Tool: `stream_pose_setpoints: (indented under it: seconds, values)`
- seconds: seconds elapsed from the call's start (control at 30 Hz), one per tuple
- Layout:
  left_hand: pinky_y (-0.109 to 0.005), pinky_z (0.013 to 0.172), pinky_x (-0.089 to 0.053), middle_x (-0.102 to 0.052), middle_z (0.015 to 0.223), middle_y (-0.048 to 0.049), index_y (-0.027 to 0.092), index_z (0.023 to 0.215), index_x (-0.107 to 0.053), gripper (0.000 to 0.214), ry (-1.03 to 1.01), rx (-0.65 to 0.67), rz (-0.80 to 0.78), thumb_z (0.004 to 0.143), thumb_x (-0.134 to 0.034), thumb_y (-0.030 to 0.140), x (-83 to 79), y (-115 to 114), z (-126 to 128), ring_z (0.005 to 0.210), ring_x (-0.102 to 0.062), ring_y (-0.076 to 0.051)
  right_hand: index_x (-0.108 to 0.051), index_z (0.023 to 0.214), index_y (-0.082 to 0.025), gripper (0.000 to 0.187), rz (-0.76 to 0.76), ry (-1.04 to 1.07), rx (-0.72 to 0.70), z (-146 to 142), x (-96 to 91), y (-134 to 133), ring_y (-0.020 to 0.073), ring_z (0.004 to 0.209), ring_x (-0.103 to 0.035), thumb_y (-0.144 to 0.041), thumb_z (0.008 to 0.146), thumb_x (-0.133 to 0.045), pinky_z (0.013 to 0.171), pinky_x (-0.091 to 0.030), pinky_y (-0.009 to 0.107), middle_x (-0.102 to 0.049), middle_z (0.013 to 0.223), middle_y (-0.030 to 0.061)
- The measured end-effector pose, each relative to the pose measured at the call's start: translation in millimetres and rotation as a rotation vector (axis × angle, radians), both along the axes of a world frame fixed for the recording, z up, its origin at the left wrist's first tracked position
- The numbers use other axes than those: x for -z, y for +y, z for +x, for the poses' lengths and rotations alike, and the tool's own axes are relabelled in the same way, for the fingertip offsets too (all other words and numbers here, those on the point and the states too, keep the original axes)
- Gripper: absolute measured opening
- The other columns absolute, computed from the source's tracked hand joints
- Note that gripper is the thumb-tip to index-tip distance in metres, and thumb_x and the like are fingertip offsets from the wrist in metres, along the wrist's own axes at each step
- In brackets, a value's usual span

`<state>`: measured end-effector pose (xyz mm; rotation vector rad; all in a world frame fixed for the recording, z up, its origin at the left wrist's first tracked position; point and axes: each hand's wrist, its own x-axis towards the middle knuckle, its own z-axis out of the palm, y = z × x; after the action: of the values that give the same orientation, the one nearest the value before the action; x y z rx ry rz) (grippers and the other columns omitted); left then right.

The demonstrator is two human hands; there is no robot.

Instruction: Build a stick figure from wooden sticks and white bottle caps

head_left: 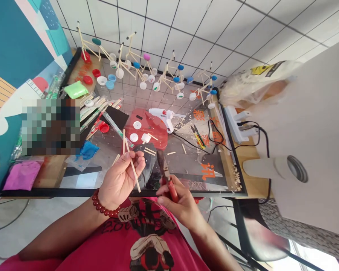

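My left hand (124, 175) pinches a thin wooden stick (135, 174) between thumb and fingers. A second pale stick (123, 140) rises beside it at the same fingers. My right hand (177, 195) is wrapped round the red handles of a pair of pliers (163, 165), whose dark jaws point up and away from me. The stick and the pliers are apart. Just beyond the hands, short cut stick pieces (150, 151) lie on the table. A white glue gun (166, 118) rests on a red mat (155, 141) with white bottle caps (137, 125).
Several stick-and-cap models (147, 67) stand along the tiled wall. Yellow-handled cutters (198, 136) and a black cord lie right. Bundled sticks (94, 109), a red cap (104, 127), blue clay (88, 150) and a pink clay bag (22, 175) lie left. A power strip (235, 126) sits far right.
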<state>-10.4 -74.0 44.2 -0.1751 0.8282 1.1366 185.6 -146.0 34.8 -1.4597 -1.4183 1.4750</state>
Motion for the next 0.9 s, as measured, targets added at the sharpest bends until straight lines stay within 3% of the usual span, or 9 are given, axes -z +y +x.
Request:
stream_pose_setpoints:
  seconds: [0.13,0.23,0.3,0.37,0.43,0.57,0.67,0.73,0.9]
  values:
    - [-0.024,0.082,-0.062,-0.072,0.09,-0.0048,0.013,0.074,-0.068,0.021,0.05,-0.035,0.109,0.093,-0.058,0.009,-3.1,-3,12,0.082,-0.07,-0.011,-0.078,0.082,-0.022,0.034,0.037,0.058,0.089,-32,5.0,8,0.0196,0.093,-0.057,-0.053,0.07,-0.084,0.091,-0.049,0.033,-0.057,0.099,0.0047]
    - [-0.026,0.088,-0.06,-0.072,0.095,-0.0023,0.017,0.078,-0.071,0.008,0.093,-0.01,0.224,0.086,-0.07,0.018,-2.4,-12,10,0.088,-0.069,-0.012,-0.074,0.073,-0.022,0.028,0.07,0.098,0.12,-38,6.7,13,0.019,0.092,-0.056,-0.049,0.079,-0.078,0.09,-0.048,0.033,-0.056,0.092,0.004]
    - [-0.033,0.095,-0.058,-0.071,0.101,-0.0043,0.018,0.077,-0.073,0.018,0.098,0.082,0.347,0.085,-0.073,0.034,-0.9,-17,2,0.096,-0.068,-0.017,-0.072,0.07,-0.022,0.025,0.082,0.136,0.163,-32,8.9,16,0.0191,0.092,-0.055,-0.044,0.082,-0.075,0.093,-0.047,0.035,-0.056,0.089,0.0032]
    - [-0.042,0.099,-0.055,-0.071,0.101,-0.0095,0.017,0.066,-0.072,0.048,0.078,0.25,0.441,0.087,-0.062,0.059,1.2,-18,-10,0.101,-0.067,-0.024,-0.071,0.072,-0.022,0.021,0.104,0.173,0.191,-21,9.6,19,0.0195,0.093,-0.055,-0.041,0.082,-0.076,0.095,-0.045,0.036,-0.056,0.09,0.0026]
    - [-0.044,0.096,-0.055,-0.071,0.098,-0.0139,0.014,0.061,-0.071,0.064,0.081,0.458,0.45,0.087,-0.052,0.07,2.8,-15,-21,0.1,-0.067,-0.027,-0.072,0.073,-0.023,0.018,0.135,0.178,0.173,-10,6.3,22,0.0196,0.094,-0.055,-0.038,0.082,-0.076,0.095,-0.044,0.036,-0.057,0.093,0.0025]
    - [-0.029,0.068,-0.058,-0.071,0.097,-0.01,0.016,0.106,-0.073,0.034,0.151,0.92,0.425,0.082,-0.075,0.04,2.4,-6,-35,0.077,-0.069,-0.017,-0.073,0.076,-0.023,0.012,0.154,0.109,0.04,0,-10.5,31,0.0183,0.095,-0.055,-0.032,0.084,-0.074,0.093,-0.045,0.033,-0.056,0.099,0.0026]
    - [-0.021,0.047,-0.047,-0.068,0.077,-0.0034,0.017,0.107,-0.068,0.028,0.074,1.214,0.41,0.082,-0.074,0.029,0.8,-5,-37,0.052,-0.06,-0.011,-0.072,0.077,-0.022,0.012,0.119,0.087,-0.042,-1,-19.9,32,0.0169,0.094,-0.057,-0.03,0.086,-0.072,0.089,-0.047,0.031,-0.056,0.102,0.0031]
    - [-0.018,0.041,-0.04,-0.062,0.065,0.0002,0.016,0.099,-0.067,0.021,0.085,1.198,0.371,0.085,-0.071,0.031,0.9,-8,-36,0.044,-0.053,-0.008,-0.075,0.089,-0.023,0.01,0.092,0.073,-0.063,0,-19.6,28,0.0178,0.101,-0.059,-0.03,0.089,-0.068,0.093,-0.048,0.031,-0.056,0.113,0.0045]
    - [-0.016,0.038,-0.019,-0.054,0.065,0.0029,0.014,0.104,-0.067,0.034,0.235,0.798,0.286,0.083,-0.072,0.04,5.6,-15,-28,0.042,-0.041,-0.003,-0.067,0.126,-0.027,0.034,0.011,0.04,-0.095,15,-3.1,8,0.0253,0.137,-0.047,-0.029,0.092,-0.064,0.115,-0.037,0.039,-0.044,0.15,0.0078]
